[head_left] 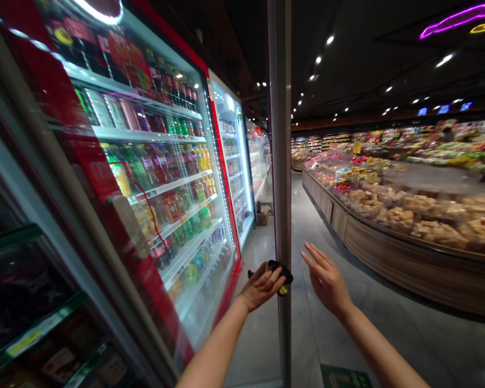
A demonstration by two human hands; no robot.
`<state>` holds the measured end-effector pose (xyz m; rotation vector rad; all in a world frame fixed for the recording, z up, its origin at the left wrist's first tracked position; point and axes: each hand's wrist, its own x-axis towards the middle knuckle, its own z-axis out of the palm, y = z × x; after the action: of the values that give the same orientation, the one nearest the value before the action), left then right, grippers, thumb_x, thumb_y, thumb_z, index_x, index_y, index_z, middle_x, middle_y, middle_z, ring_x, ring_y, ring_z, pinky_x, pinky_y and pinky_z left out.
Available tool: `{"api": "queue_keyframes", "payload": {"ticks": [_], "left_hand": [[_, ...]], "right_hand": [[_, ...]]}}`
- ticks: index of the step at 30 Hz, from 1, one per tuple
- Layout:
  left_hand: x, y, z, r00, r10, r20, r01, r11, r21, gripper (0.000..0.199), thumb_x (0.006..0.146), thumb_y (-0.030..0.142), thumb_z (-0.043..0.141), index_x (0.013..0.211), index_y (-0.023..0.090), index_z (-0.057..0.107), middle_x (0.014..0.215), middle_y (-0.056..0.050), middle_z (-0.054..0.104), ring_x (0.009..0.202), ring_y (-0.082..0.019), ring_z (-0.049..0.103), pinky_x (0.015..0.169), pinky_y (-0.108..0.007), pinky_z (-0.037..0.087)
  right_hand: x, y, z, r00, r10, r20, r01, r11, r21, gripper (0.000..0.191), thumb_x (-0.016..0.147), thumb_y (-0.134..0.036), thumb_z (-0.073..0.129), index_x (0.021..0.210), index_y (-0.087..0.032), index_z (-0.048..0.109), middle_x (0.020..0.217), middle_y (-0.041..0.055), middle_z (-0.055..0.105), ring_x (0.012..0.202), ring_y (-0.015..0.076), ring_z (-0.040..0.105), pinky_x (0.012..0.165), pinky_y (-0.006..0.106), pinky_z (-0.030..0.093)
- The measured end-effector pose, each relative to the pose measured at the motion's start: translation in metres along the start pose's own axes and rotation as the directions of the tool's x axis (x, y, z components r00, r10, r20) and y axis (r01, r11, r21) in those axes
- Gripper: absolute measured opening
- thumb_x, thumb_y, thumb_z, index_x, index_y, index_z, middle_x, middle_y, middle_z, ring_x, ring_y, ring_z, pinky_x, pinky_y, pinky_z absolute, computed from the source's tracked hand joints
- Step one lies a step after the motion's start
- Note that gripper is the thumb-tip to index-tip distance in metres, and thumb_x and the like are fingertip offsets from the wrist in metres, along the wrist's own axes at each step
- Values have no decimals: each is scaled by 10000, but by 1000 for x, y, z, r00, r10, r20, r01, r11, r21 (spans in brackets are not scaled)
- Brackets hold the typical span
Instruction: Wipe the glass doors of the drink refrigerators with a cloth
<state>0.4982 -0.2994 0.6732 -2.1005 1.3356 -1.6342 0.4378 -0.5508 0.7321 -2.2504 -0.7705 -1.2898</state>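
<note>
A tall metal-framed glass door stands open in front of me, its grey frame (282,161) running upright through the middle of the view. My left hand (262,285) has its fingers curled over a bunched black and yellow cloth (283,274), held against the glass at the frame's edge. To the right of the frame, my right hand (327,277) is raised with fingers stretched out. It holds nothing and is apart from the door.
A red-edged drinks fridge (222,178) with several shelves of bottles and cans stands on the left. Close at lower left are dark shelves with green edges (44,323). A curved wood-sided display counter (388,258) with packaged food lines the right of the grey aisle (303,215).
</note>
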Motion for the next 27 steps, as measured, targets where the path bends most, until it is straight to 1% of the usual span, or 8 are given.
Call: {"api": "queue_keyframes", "payload": {"ticks": [2,4,8,11,14,20,23,27], "left_hand": [[1,-20,-9,999,37,27,-37,999,14,376,931,177,616,1277,325,620,1424,20,614,1311,-156,556,1262,-491,243],[5,-37,-16,997,-77,28,76,996,56,389,930,187,627,1288,339,625,1442,10,603,1372,-213,515,1264,-547,206],[-7,-29,-14,959,-284,-4,283,956,79,384,921,192,640,1288,305,645,1470,-41,579,1407,-269,484,1251,-540,246],[-22,-9,-5,995,-97,33,97,995,14,264,948,236,615,1199,281,683,1498,-23,551,1389,-212,505,1253,-468,271],[-24,-12,-3,998,54,41,-52,998,-31,232,971,250,584,1179,286,681,1519,10,528,1391,-170,496,1262,-447,259],[-48,-21,-13,971,-229,73,228,973,26,366,937,226,619,1299,274,643,1531,-40,514,1434,-237,450,1215,-457,351],[-71,1,-4,996,-78,51,79,997,-16,266,958,274,600,1209,278,687,1548,2,494,1426,-197,457,1219,-399,348],[-72,13,8,993,109,47,-106,993,-58,227,968,336,592,1158,284,704,1530,37,513,1416,-185,465,1239,-406,320]], "right_hand": [[-6,-3,4,1000,25,-5,-25,1000,11,601,942,-54,430,1490,-297,472,1470,107,562,1376,259,515,1039,525,547],[-12,-10,10,998,64,-23,-63,998,25,590,941,-64,442,1476,-307,492,1449,96,583,1357,261,536,1031,526,554],[-30,-35,31,990,136,-45,-134,990,39,568,939,-79,447,1456,-305,518,1416,93,612,1332,271,562,1016,537,564],[-43,-59,49,986,163,-31,-162,985,56,558,939,-93,449,1443,-317,534,1374,81,645,1292,271,597,978,516,594],[-58,-78,61,986,168,-23,-166,984,60,578,929,-94,462,1445,-345,529,1346,59,666,1264,271,620,943,497,618],[-99,-86,74,986,163,-20,-163,987,-3,608,912,-112,478,1467,-358,505,1335,42,673,1217,282,651,877,470,649],[-106,-86,86,984,167,-57,-167,986,19,582,914,-138,477,1446,-368,534,1280,35,705,1156,283,686,843,456,659],[-99,-83,107,979,174,-104,-165,982,87,537,914,-143,495,1394,-365,590,1234,46,725,1121,278,703,855,442,656]]}}
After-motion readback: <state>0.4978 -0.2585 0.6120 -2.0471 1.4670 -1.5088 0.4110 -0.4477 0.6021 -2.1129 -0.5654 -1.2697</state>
